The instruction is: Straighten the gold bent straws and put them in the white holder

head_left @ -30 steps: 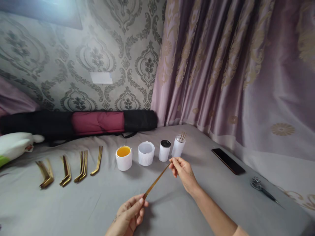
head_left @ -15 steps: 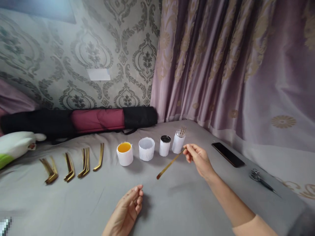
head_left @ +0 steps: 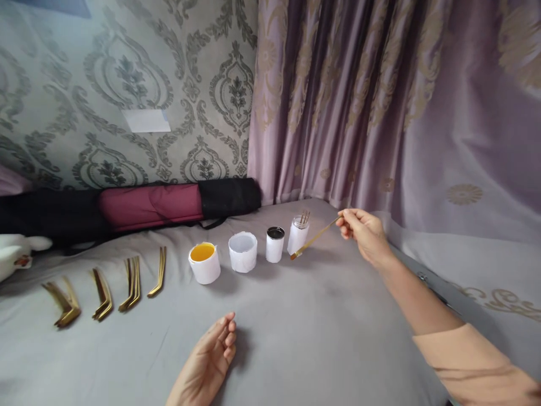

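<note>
On the near edge of the grey sheet, the person's left hand lies slack and empty, fingers loosely together and slightly curled, resting on the cloth. To the right, a peach sleeve leads up the right arm and away from me.

Further back on the left, four lots of gold strips lie in a row, well apart from both hands: the first lot, the second lot, the third lot and the fourth lot. All are bent at an angle. I take those as finished with, while the one in hand is straight.

Beyond them stands a line of four white containers. The leftmost cup holds something yellow-orange. The next cup looks pale inside, and I cannot tell what is in it. The small pot shows only a dark top. The clear jar holds a few thin sticks standing upright.

The right hand is raised right of the jar, thumb and fingertips pinched narrowly on the far end of a straight gold strip. It slopes down leftward, its low end just beside the jar's base. Whether it touches the sheet I cannot tell.

Against the far wall lies a long black and maroon bag, with a soft toy at far left. A mauve curtain hangs on the right.
</note>
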The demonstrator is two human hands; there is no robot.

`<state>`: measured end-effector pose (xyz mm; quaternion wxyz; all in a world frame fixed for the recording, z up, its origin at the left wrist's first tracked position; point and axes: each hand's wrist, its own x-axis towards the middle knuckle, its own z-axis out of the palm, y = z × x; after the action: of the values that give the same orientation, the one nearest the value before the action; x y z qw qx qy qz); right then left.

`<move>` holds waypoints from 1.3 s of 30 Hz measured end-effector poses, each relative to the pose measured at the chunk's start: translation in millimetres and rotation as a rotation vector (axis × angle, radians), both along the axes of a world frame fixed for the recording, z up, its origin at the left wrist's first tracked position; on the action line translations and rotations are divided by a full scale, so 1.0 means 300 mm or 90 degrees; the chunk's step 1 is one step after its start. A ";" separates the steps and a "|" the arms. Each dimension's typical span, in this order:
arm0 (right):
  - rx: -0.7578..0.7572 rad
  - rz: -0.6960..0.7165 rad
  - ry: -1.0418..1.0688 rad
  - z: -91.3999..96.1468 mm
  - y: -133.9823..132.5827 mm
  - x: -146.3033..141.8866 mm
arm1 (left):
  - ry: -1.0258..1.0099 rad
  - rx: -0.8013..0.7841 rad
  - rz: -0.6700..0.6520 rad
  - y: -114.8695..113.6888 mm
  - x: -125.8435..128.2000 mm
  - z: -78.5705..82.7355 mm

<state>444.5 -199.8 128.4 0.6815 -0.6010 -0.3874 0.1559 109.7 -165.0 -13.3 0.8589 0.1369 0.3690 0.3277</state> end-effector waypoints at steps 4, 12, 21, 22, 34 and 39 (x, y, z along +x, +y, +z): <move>0.012 -0.009 -0.012 0.038 0.009 0.020 | -0.001 0.007 0.000 -0.001 0.001 0.007; 0.039 -0.060 -0.057 0.114 0.029 0.064 | -0.002 0.013 0.005 0.001 -0.003 0.001; 0.048 -0.109 -0.093 0.166 0.064 0.111 | -0.013 0.017 -0.001 0.003 -0.004 0.000; 0.050 -0.114 -0.095 0.168 0.069 0.114 | -0.013 0.016 -0.001 0.003 -0.004 0.000; 0.065 -0.138 -0.181 0.169 0.149 0.159 | -0.007 0.011 0.000 0.001 -0.002 0.010; 0.068 -0.137 -0.215 0.165 0.193 0.154 | -0.007 0.011 0.002 0.001 -0.004 0.006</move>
<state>490.6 -142.0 178.0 0.6502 -0.6197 -0.4377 -0.0415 108.6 -164.6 -11.6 0.8593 0.1421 0.3613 0.3330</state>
